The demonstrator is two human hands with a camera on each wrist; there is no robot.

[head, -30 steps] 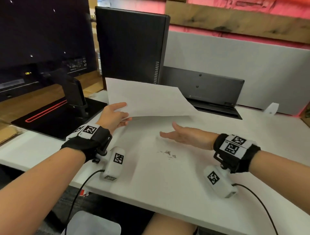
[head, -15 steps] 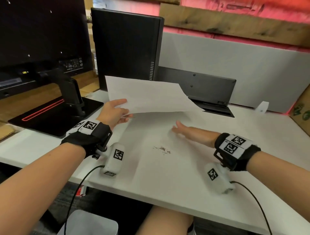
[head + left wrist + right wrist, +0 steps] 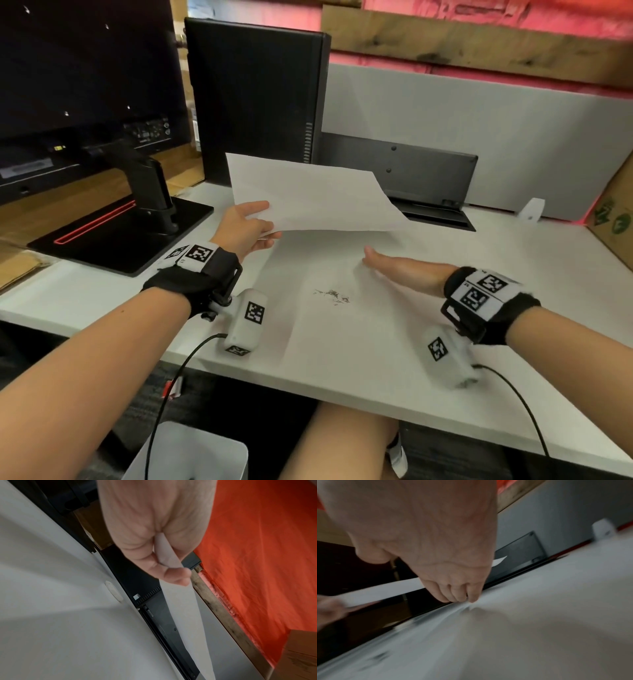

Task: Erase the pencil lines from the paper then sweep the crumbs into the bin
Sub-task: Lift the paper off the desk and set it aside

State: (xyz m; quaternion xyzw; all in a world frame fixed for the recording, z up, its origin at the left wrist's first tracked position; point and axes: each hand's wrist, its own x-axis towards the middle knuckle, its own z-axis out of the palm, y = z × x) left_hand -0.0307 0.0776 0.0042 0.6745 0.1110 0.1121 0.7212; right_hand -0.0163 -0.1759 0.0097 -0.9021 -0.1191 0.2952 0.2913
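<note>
step: sweep crumbs (image 3: 331, 295) | left hand (image 3: 245, 228) pinches paper (image 3: 315, 195) above table (image 3: 394, 359) | right hand (image 3: 399, 269) flat, fingers straight, beside crumbs | next: likely push crumbs off near edge into bin (image 3: 191, 452)

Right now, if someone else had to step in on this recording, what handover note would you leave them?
Left hand: pinches the near left edge of the paper, holding the sheet lifted off the desk.
Right hand: open, fingers straight, edge-on at the desktop just beyond the crumbs, holding nothing.
Crumbs: a small dark pile on the bare desk, between the two hands.
Bin: white, on the floor below the desk's near edge, toward the left.
Done: the paper is off the crumbs; no pencil lines can be made out on it.
Left: sweep the crumbs to the near edge and into the bin.
</note>
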